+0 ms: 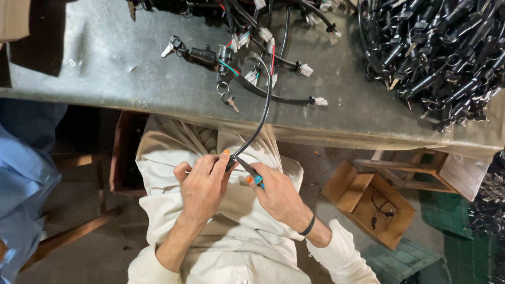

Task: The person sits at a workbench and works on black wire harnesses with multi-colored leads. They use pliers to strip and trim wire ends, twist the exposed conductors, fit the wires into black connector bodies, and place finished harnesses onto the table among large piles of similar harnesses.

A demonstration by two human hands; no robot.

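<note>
My left hand (202,181) pinches the lower end of a black sheathed cable (261,117) just over my lap. That cable arcs up onto the grey table (115,68), where it joins a wire harness (247,58) with white plug connectors and a key lock. My right hand (276,192) grips a small tool with a blue and orange handle (255,179); its dark tip touches the cable end beside my left fingers. Both hands sit close together above my beige work clothes.
A large heap of black lock parts with keys (442,52) fills the table's right side. An open wooden box (371,202) lies on the floor at the right, beside green crates (447,210). A person's blue sleeve (21,173) shows at the left edge.
</note>
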